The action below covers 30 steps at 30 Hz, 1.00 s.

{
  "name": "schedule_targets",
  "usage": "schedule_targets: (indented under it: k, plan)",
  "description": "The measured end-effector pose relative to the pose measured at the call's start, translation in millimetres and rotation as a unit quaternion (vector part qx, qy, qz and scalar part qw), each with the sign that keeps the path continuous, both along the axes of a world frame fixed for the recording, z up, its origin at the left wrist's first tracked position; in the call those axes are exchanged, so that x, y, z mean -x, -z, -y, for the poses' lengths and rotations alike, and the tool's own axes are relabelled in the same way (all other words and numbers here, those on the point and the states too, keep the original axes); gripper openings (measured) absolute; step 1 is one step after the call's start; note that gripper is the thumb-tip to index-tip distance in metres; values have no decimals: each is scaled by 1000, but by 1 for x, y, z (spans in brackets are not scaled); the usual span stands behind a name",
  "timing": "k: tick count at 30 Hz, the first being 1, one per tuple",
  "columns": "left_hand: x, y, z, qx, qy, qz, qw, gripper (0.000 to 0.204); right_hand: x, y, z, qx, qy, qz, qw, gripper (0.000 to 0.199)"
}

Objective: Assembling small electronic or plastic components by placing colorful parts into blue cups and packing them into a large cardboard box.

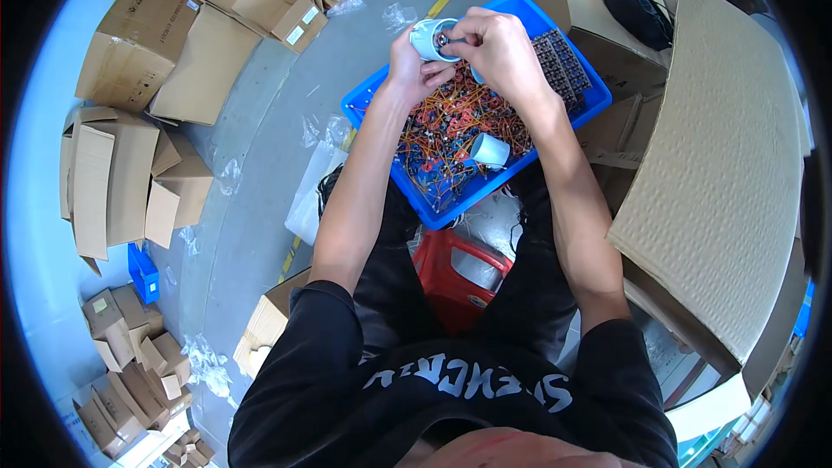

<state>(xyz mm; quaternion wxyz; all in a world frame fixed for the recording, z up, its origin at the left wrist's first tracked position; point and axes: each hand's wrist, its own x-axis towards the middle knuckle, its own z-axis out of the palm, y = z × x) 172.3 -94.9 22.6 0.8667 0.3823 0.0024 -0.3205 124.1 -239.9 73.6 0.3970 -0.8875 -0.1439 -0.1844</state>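
My left hand (pixel 406 71) is closed around a pale blue plastic cup-shaped housing (pixel 419 40), its open end facing right. At the mouth of the housing, my right hand (pixel 501 45) pinches a small dark, shiny part (pixel 443 38); its exact kind is too small to tell. Both hands are above the far side of a blue plastic tray (pixel 362 95). Orange wires with red and dark small parts (pixel 459 117) lie tangled inside it. A second pale blue housing (pixel 491 151) rests tilted on the wires. Rows of dark square parts (pixel 562 68) sit along the tray's right side.
A large cardboard box (pixel 711 173) with raised flaps stands close on the right, a black pouch (pixel 637 10) on its far part. Something red and plastic (pixel 442 273) is between my legs. Cartons (pixel 130 173), plastic scraps and a small blue bin (pixel 143 273) lie left.
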Motion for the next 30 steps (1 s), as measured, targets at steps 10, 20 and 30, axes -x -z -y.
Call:
schedule_targets:
  k: [10,20,30]
  plan:
    - [6,-10,-2,-49,22,50,997,40,3,-1,8,-23,-35,38,998,15]
    - [1,-10,-9,-8,6,12,1000,37,4,-4,-8,-27,33,4,999,19]
    - [-17,-2,-14,-15,74,14,997,39,-5,11,14,-133,-33,-39,990,28]
